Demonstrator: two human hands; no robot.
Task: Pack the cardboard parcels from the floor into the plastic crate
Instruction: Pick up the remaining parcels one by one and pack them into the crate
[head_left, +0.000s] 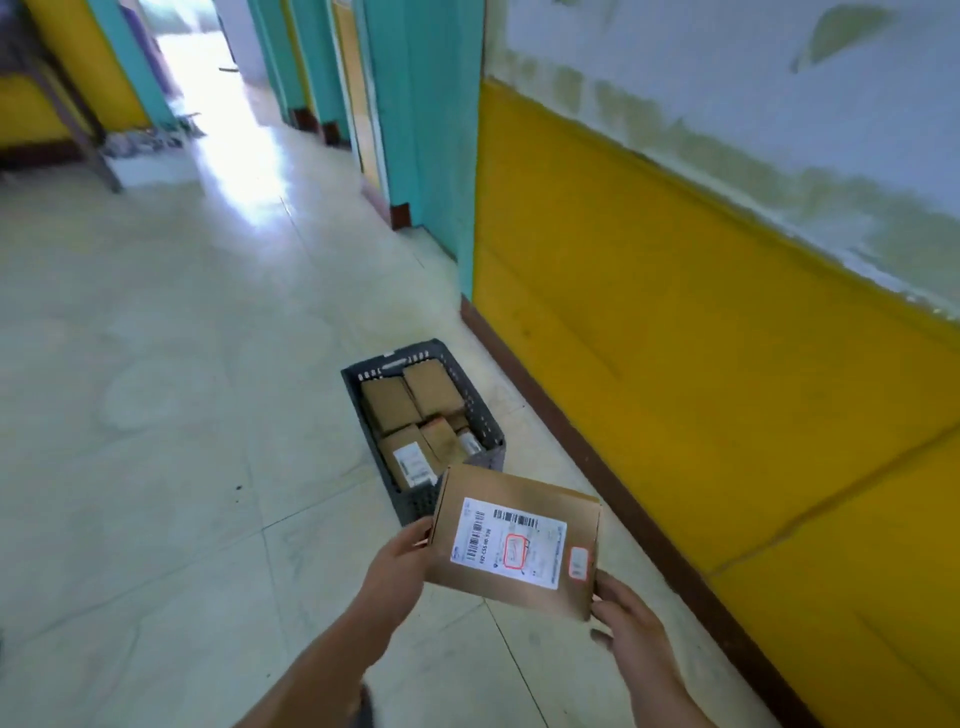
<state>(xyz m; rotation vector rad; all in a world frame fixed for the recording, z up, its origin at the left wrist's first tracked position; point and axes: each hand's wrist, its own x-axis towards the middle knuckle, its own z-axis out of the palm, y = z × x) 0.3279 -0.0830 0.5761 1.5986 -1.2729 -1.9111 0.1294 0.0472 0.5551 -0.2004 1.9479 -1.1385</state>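
I hold a flat brown cardboard parcel (514, 540) with a white shipping label facing up, in the air just in front of the crate. My left hand (397, 564) grips its left edge and my right hand (631, 621) grips its lower right corner. The dark grey perforated plastic crate (488, 410) stands on the floor beyond the parcel, near the wall. Several cardboard parcels (410, 405) lie inside it, one with a white label; the held parcel hides the crate's near corner.
A yellow and white wall (701, 338) with a dark brown skirting runs along the right. Pale tiled floor (156, 415) stretches left and ahead into a corridor with teal door frames (415, 130). A dark slanted frame leg (78, 130) stands at the far left.
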